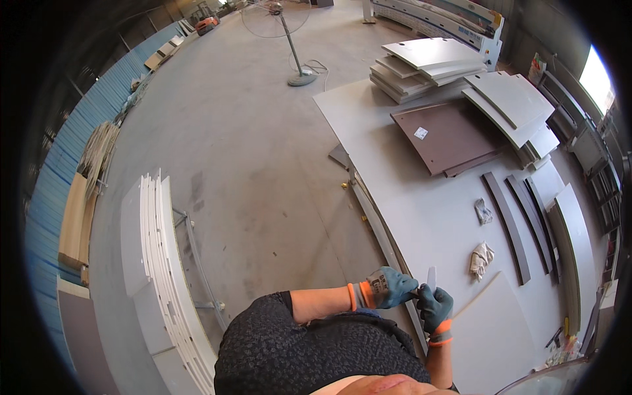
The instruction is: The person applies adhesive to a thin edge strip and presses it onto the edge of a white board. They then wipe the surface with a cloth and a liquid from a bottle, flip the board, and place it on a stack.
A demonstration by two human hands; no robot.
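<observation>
Both my hands are in teal-coated work gloves with orange cuffs, close together over the near left edge of a large white-topped table [368,138]. My right hand [436,309] is closed on a flat, pale, blade-like piece [431,276] that points upward; its exact kind is unclear. My left hand [388,288] is closed too, its fingers meeting the right hand's at a small dark part. What the left fingers hold there is too small to make out. A pale panel [500,329] lies on the table just right of my hands.
Stacked white panels [428,52], a brown panel [447,135] and dark strips [507,227] lie on the table, beside a crumpled cloth [481,260] and a grey glove [483,211]. More panels [158,250] stand on a rack at left. A pedestal fan [293,49] stands ahead.
</observation>
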